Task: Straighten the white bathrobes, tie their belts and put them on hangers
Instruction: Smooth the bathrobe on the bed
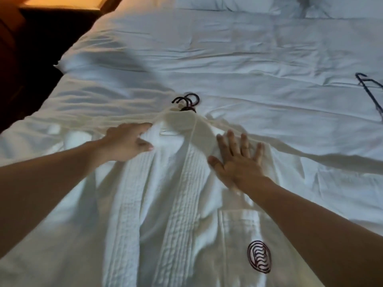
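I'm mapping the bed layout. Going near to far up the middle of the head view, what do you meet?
Embroidered logo → right hand flat on the bathrobe → dark hanger hooks at the collar → wrinkled sheet → pillows.

Both hands are lying on the robe [165, 204]: left hand [126, 145] at ten o'clock, right hand [238, 160] flat at two; hangers [187, 102] poking out at twelve.

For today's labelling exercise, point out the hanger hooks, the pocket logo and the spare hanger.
hanger hooks [187, 101], head view, on the dark curved hooks.
pocket logo [259, 256], head view, middle of the emblem.
spare hanger [371, 88], head view, on its dark arm.
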Demonstrator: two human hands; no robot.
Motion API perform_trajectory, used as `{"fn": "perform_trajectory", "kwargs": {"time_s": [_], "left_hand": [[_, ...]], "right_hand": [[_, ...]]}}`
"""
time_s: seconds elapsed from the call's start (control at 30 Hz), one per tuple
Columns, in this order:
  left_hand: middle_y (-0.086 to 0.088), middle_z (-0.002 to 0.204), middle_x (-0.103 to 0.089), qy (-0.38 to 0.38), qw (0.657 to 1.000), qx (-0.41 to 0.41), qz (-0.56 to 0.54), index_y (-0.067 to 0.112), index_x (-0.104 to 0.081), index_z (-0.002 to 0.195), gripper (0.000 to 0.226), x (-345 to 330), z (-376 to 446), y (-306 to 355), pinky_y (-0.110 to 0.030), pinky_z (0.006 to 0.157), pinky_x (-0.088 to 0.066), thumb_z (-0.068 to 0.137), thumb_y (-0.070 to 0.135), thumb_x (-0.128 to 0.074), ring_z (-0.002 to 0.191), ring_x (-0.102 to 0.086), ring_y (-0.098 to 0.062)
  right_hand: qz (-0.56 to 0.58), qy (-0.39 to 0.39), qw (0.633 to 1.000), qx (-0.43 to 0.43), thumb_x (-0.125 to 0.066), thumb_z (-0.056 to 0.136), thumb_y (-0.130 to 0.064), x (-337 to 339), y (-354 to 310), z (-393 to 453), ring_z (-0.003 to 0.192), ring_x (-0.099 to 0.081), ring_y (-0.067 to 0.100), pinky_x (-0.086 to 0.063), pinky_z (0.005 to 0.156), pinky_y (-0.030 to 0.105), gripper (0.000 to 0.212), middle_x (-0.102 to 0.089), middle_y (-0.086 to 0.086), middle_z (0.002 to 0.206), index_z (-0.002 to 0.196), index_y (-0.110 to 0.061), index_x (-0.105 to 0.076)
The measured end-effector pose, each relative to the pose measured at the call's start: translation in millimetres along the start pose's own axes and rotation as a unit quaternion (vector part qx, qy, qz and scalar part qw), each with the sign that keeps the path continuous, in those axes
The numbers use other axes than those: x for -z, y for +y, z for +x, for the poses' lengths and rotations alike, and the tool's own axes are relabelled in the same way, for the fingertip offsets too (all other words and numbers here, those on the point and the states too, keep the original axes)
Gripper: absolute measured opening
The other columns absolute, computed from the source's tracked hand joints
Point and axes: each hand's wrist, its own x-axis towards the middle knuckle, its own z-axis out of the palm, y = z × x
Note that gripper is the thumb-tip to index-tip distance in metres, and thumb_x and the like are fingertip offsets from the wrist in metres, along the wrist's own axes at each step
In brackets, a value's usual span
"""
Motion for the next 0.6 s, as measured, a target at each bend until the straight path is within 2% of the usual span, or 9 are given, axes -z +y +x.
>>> {"fn": "perform_trajectory", "kwargs": {"time_s": [0.07, 0.17, 0.23, 0.3, 0.37, 0.4, 0.5, 0.53, 0.6], "left_hand": [[0.003, 0.123, -0.065, 0.081, 0.996, -0.003, 0.032, 0.031, -0.058, 0.111, 0.028, -3.5, 14.7, 18.6, -0.043, 0.093, -0.044, 0.091, 0.050, -0.062, 0.121, -0.057, -0.029], [-0.003, 0.111, -0.066, 0.186, 0.981, 0.053, -0.008, 0.025, -0.062, 0.095, 0.017, 3.8, 32.6, 38.0, -0.041, 0.083, -0.040, 0.095, 0.041, -0.056, 0.111, -0.058, -0.032], [-0.001, 0.112, -0.066, 0.178, 0.978, 0.093, -0.065, 0.027, -0.062, 0.099, 0.020, 4.1, 38.5, 38.4, -0.043, 0.089, -0.040, 0.094, 0.046, -0.057, 0.113, -0.057, -0.030], [0.006, 0.122, -0.064, 0.136, 0.982, 0.085, -0.100, 0.032, -0.057, 0.116, 0.037, 2.9, 33.0, 32.2, -0.044, 0.096, -0.040, 0.092, 0.060, -0.057, 0.120, -0.054, -0.025], [0.005, 0.129, -0.062, 0.125, 0.985, 0.077, -0.089, 0.034, -0.055, 0.125, 0.048, 6.3, 19.6, 9.4, -0.048, 0.101, -0.042, 0.092, 0.068, -0.049, 0.123, -0.054, -0.028], [0.002, 0.130, -0.062, 0.145, 0.984, 0.072, -0.076, 0.034, -0.057, 0.123, 0.045, 10.0, 10.2, -6.2, -0.049, 0.100, -0.043, 0.093, 0.066, -0.044, 0.123, -0.055, -0.031], [-0.003, 0.136, -0.061, 0.195, 0.977, 0.053, -0.065, 0.032, -0.060, 0.126, 0.038, 21.2, -15.9, -62.7, -0.050, 0.104, -0.043, 0.091, 0.026, -0.049, 0.126, -0.054, -0.033], [-0.002, 0.141, -0.058, 0.182, 0.979, 0.065, -0.068, 0.033, -0.058, 0.131, 0.049, 26.3, -23.8, -79.9, -0.049, 0.108, -0.041, 0.088, 0.012, -0.050, 0.130, -0.052, -0.031], [0.003, 0.148, -0.052, 0.106, 0.986, 0.125, -0.037, 0.043, -0.047, 0.141, 0.072, 34.7, -33.6, -114.9, -0.046, 0.110, -0.039, 0.082, 0.003, -0.050, 0.134, -0.049, -0.030]], "right_hand": [[-0.001, -0.011, 1.000, -0.018, 0.000, 0.092, -0.077, -7.3, 0.1, 4.0, 0.145, 0.041, 0.026, 0.025, 0.112, 0.064, 0.075, 0.043, -0.009, 0.157, 0.151, -0.042, 0.030], [0.001, -0.009, 0.999, -0.033, 0.002, 0.091, -0.077, -17.3, -1.6, 5.9, 0.146, 0.039, 0.025, 0.026, 0.113, 0.061, 0.075, 0.042, -0.009, 0.158, 0.152, -0.042, 0.030], [-0.005, -0.015, 0.999, -0.039, 0.002, 0.091, -0.077, -18.1, -2.3, 9.3, 0.147, 0.037, 0.025, 0.025, 0.114, 0.061, 0.075, 0.041, -0.009, 0.159, 0.151, -0.042, 0.030], [-0.003, -0.041, 0.998, -0.053, -0.004, 0.093, -0.076, -12.6, -3.5, 13.8, 0.149, 0.032, 0.026, 0.023, 0.114, 0.063, 0.076, 0.036, -0.009, 0.161, 0.153, -0.042, 0.026], [0.026, -0.027, 0.996, -0.077, -0.021, 0.098, -0.068, 1.8, -14.0, 14.0, 0.153, 0.024, 0.028, 0.016, 0.116, 0.067, 0.075, 0.025, -0.007, 0.166, 0.159, -0.039, 0.011], [0.046, 0.024, 0.995, -0.082, -0.032, 0.099, -0.058, 7.9, -23.7, 10.6, 0.155, 0.017, 0.028, 0.009, 0.117, 0.069, 0.071, 0.017, -0.005, 0.169, 0.160, -0.034, -0.003], [0.132, 0.248, 0.960, -0.008, -0.053, 0.088, -0.028, 14.7, -78.5, -15.8, 0.154, -0.013, 0.027, -0.019, 0.117, 0.065, 0.059, -0.014, 0.005, 0.168, 0.145, -0.022, -0.040], [0.164, 0.274, 0.947, 0.042, -0.054, 0.085, -0.029, 11.3, -105.6, -28.0, 0.152, -0.018, 0.027, -0.024, 0.115, 0.062, 0.061, -0.017, 0.007, 0.167, 0.144, -0.022, -0.042], [0.195, 0.198, 0.953, 0.122, -0.042, 0.091, -0.043, -3.4, -160.1, -51.0, 0.156, -0.009, 0.025, -0.019, 0.118, 0.061, 0.066, -0.002, 0.004, 0.170, 0.155, -0.030, -0.028]]}}
